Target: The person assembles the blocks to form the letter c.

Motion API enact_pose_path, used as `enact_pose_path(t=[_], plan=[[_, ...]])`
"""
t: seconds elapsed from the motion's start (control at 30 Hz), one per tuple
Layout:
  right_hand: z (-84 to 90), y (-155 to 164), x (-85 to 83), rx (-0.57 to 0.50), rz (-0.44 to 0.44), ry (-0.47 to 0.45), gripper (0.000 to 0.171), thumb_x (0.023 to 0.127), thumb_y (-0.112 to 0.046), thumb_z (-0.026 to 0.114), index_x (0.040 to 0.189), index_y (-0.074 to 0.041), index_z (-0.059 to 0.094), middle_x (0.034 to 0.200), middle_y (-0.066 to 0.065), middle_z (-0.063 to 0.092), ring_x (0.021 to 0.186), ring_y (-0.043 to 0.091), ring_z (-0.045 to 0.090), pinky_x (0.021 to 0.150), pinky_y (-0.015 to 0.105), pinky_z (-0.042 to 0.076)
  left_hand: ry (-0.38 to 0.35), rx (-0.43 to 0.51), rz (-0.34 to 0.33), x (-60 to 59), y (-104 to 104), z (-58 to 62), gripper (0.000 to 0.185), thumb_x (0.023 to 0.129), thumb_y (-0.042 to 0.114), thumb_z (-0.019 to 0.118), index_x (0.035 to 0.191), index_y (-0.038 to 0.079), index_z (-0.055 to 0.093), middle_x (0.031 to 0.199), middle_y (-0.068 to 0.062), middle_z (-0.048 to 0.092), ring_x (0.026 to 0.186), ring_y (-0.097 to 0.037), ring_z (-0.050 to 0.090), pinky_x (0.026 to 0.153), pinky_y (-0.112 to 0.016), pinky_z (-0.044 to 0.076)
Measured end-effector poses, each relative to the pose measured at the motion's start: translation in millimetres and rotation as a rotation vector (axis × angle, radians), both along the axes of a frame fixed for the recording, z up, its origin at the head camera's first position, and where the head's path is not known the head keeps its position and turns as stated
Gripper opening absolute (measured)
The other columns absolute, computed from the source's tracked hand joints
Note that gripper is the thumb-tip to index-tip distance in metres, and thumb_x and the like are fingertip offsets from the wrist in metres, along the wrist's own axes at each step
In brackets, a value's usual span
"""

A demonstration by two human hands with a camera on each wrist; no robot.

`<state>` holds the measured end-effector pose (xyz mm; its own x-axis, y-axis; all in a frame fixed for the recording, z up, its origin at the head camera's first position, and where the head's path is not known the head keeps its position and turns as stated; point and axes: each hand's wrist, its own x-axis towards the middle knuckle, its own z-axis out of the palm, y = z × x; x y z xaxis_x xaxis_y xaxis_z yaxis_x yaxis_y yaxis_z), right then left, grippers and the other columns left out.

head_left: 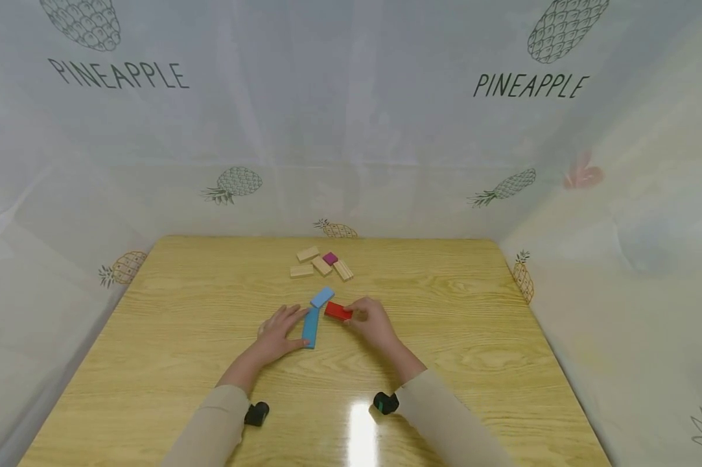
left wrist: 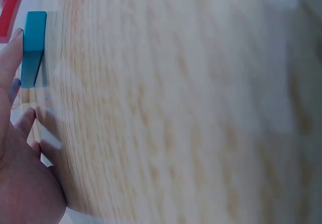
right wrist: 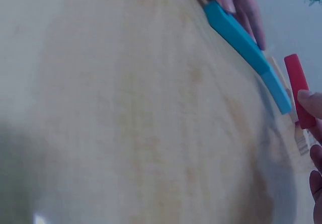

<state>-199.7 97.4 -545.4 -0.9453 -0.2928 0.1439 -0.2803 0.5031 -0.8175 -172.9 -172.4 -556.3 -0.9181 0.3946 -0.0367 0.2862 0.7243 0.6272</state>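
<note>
Near the middle of the desk [head_left: 152,363], in the head view, we see the left hand [head_left: 279,333] lying flat with fingers straight, their tips touching the teal block [head_left: 311,327]. That block lies lengthwise toward the near edge; a light blue block [head_left: 322,297] meets its far end at an angle. Just right of these, the right hand [head_left: 373,321] has thumb and fingers curled round the red block [head_left: 338,311], pinching its right end. Toward the far edge sit three plain wooden blocks [head_left: 321,265] and a purple block [head_left: 330,258], close together.

From the left wrist we see the left hand [left wrist: 17,153] with its fingers extended, one fingertip against the teal block [left wrist: 33,48] standing on its long edge; a sliver of the red block [left wrist: 10,15] shows at the upper left corner.

From the right wrist we see the teal block [right wrist: 234,35] with the left hand's fingers [right wrist: 236,5] behind it, the light blue block [right wrist: 276,90] continuing the line, and the red block [right wrist: 299,90] beside it with a right fingertip [right wrist: 311,103] pressed on it
</note>
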Motion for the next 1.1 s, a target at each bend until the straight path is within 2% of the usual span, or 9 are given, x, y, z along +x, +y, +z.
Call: enact_pose_path(t=[0.4, 0.8, 1.1], plan=[[-12.8, -7, 33.8, -0.052, -0.038, -0.016, 0.021, 0.081, -0.012, 0.080, 0.102, -0.013, 0.077, 0.104, -0.002, 0.066, 0.104, 0.023, 0.055, 0.093, 0.044, 0.043, 0.005, -0.008, 0.011, -0.4, -2, -3.8, 0.074, 0.088, 0.041, 0.071, 0.150, 0.016, 0.040, 0.155, -0.016, 0.030, 0.145, -0.043, 0.010, 0.100, -0.075, 0.014], [-15.3, -12, 62.7, -0.105, -0.048, -0.031, 0.022, 0.079, -0.010, 0.082, 0.100, -0.012, 0.077, 0.102, -0.004, 0.065, 0.101, 0.020, 0.055, 0.091, 0.041, 0.044, -0.002, -0.011, 0.012, -1.1, -2, -3.7, 0.074, 0.088, 0.040, 0.072, 0.150, 0.016, 0.040, 0.156, -0.015, 0.029, 0.145, -0.043, 0.010, 0.102, -0.073, 0.014], [-15.9, -16, 80.1, -0.081, -0.026, -0.029, 0.020, 0.080, -0.013, 0.081, 0.099, -0.014, 0.077, 0.101, -0.007, 0.064, 0.099, 0.019, 0.053, 0.083, 0.034, 0.044, 0.012, -0.024, 0.009, -1.6, 0, -3.6, 0.073, 0.089, 0.040, 0.071, 0.150, 0.016, 0.040, 0.155, -0.016, 0.030, 0.145, -0.043, 0.011, 0.101, -0.073, 0.015]])
